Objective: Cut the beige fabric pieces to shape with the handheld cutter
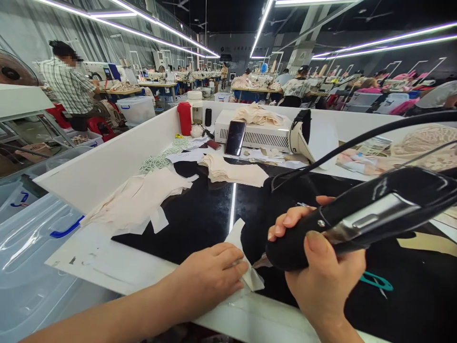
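My right hand grips a black hand-held tool with a cable running off to the upper right. Its metal tip touches a small pale fabric piece near the table's front edge. Flat on that piece lies my left hand, pressing it down on the glossy black worktop. A pair of teal-handled snips lies just right of my right wrist.
Cream fabric pieces lie at the left, and a stack sits mid-table. A phone leans on a white box; a red bottle stands behind. Clear plastic bins sit at the left. Other people work at far tables.
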`<state>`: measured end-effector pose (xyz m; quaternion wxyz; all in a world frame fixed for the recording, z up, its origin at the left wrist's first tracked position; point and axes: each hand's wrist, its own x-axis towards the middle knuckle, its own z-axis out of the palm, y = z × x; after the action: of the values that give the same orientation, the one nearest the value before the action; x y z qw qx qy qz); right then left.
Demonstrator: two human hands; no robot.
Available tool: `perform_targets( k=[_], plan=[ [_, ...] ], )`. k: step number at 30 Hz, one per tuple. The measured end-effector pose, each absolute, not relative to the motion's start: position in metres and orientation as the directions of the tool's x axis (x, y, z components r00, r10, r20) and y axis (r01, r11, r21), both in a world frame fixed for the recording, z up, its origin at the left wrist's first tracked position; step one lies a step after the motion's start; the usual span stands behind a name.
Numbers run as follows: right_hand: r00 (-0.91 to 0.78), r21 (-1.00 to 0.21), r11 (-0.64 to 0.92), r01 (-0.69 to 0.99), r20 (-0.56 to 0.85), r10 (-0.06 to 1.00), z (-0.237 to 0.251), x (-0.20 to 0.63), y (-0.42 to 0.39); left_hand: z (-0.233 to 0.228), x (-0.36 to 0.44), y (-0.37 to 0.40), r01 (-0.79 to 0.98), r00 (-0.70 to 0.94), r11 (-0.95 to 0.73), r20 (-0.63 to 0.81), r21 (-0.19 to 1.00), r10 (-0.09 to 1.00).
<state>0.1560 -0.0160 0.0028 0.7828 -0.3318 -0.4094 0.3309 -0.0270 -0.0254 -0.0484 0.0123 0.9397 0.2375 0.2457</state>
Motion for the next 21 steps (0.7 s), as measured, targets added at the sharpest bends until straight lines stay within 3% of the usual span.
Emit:
perform_targets(
  k=[21],
  plan=[
    [0.441,-0.79,0.571,-0.223,0.441,0.782,-0.001,0.156,-0.018,-0.057,-0.034,-0.025,0.457,0.803,-0.882,0.374,0.113,0.464]
  ],
)
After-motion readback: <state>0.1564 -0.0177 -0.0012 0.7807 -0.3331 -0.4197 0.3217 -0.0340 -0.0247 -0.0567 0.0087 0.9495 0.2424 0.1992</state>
